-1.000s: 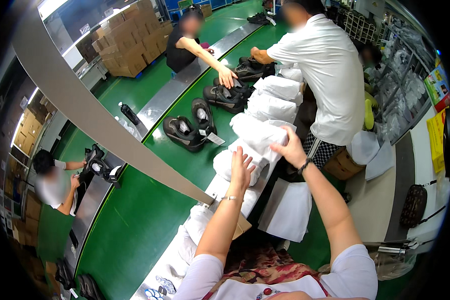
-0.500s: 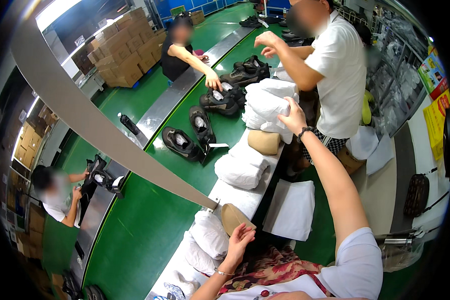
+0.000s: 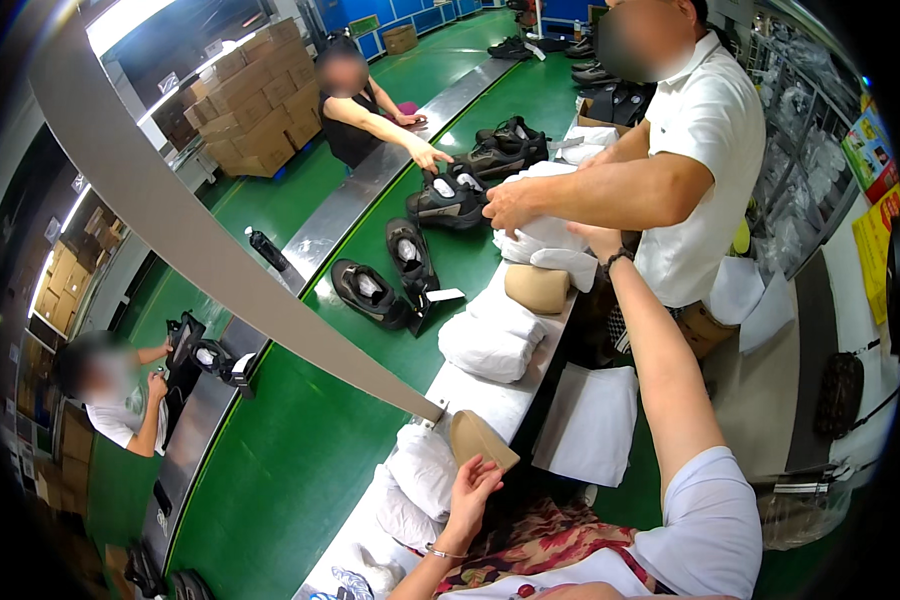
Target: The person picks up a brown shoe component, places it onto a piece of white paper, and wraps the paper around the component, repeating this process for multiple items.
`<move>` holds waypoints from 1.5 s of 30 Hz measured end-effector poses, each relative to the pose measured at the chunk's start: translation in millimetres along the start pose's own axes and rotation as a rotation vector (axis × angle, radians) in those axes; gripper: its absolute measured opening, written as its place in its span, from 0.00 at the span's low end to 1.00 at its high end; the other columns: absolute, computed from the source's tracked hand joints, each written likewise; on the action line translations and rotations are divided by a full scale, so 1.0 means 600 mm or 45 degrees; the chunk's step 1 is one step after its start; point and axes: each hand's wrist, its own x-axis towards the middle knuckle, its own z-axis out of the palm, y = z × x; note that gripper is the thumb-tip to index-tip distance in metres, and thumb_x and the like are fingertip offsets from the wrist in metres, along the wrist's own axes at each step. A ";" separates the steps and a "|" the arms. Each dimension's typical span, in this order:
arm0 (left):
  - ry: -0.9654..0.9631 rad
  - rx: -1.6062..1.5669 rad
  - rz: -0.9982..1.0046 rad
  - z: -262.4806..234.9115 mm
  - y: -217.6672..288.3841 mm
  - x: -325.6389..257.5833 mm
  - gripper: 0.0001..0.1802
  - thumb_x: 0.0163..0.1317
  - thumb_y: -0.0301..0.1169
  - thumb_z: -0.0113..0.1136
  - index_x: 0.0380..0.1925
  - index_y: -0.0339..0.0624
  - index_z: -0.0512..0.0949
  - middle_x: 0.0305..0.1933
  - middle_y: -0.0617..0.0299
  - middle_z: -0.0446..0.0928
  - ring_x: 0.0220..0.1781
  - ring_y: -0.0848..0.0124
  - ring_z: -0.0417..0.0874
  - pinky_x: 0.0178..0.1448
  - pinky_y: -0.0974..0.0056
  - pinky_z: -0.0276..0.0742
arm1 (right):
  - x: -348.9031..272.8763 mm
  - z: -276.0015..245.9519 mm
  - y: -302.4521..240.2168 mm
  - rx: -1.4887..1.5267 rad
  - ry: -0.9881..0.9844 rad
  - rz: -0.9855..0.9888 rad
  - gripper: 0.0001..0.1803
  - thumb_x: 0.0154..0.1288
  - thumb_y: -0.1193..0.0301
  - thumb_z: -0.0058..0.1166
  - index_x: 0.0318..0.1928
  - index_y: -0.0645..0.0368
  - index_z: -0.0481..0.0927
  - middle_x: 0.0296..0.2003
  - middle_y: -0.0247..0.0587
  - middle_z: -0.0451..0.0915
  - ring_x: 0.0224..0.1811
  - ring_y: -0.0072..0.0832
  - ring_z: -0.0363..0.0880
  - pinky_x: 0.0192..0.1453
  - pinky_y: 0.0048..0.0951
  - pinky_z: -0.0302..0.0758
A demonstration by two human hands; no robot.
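My right hand (image 3: 600, 241), with a dark band on the wrist, reaches out to a pile of white wrapped bundles (image 3: 545, 235) on the bench (image 3: 430, 415). Its outstretched fingers rest against the pile's right side, partly hidden by a co-worker's forearm. That co-worker's hand (image 3: 510, 207) lies on the left side of the pile. Close to my body, my left hand (image 3: 475, 490) is open with fingers loosely bent, at the lower edge of a tan curved piece (image 3: 480, 441). White bundles (image 3: 420, 470) lie just left of it.
A tan block (image 3: 537, 288) and another white bundle (image 3: 492, 338) lie along the bench. Dark shoes (image 3: 370, 292) stand on the green surface beyond. A grey post (image 3: 230, 260) crosses the view. White sheets (image 3: 585, 420) hang right of the bench. Other people work across the line.
The co-worker in white has leaned in and lowered both arms, bringing a hand onto the white pile. My right hand stays at the pile; my left has barely moved.
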 end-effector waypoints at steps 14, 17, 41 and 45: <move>-0.061 0.014 0.068 0.008 0.003 -0.027 0.30 0.59 0.23 0.56 0.59 0.33 0.56 0.55 0.48 0.66 0.52 0.63 0.74 0.50 0.64 0.76 | 0.027 -0.015 0.088 0.235 0.268 0.056 0.39 0.52 0.60 0.63 0.58 0.70 0.60 0.51 0.49 0.69 0.53 0.31 0.68 0.56 0.31 0.65; 0.011 0.023 0.072 -0.013 0.000 -0.041 0.30 0.59 0.23 0.56 0.59 0.33 0.55 0.55 0.49 0.66 0.52 0.63 0.74 0.50 0.64 0.75 | -0.146 0.008 0.020 0.316 -0.077 0.433 0.24 0.57 0.68 0.58 0.51 0.63 0.69 0.36 0.32 0.74 0.34 0.20 0.72 0.37 0.21 0.72; -0.052 0.052 0.019 0.011 -0.013 -0.072 0.29 0.58 0.24 0.57 0.58 0.32 0.57 0.50 0.51 0.69 0.48 0.67 0.76 0.47 0.67 0.76 | -0.671 -0.199 0.032 0.023 -0.370 1.026 0.10 0.58 0.77 0.47 0.42 0.66 0.74 0.28 0.43 0.81 0.28 0.24 0.79 0.30 0.20 0.74; -0.044 0.031 0.030 0.003 -0.015 -0.074 0.29 0.59 0.24 0.57 0.58 0.33 0.57 0.49 0.51 0.69 0.47 0.67 0.77 0.47 0.68 0.76 | -0.669 -0.183 0.027 0.026 -0.420 0.973 0.10 0.59 0.77 0.46 0.41 0.67 0.74 0.28 0.43 0.81 0.28 0.23 0.79 0.30 0.21 0.74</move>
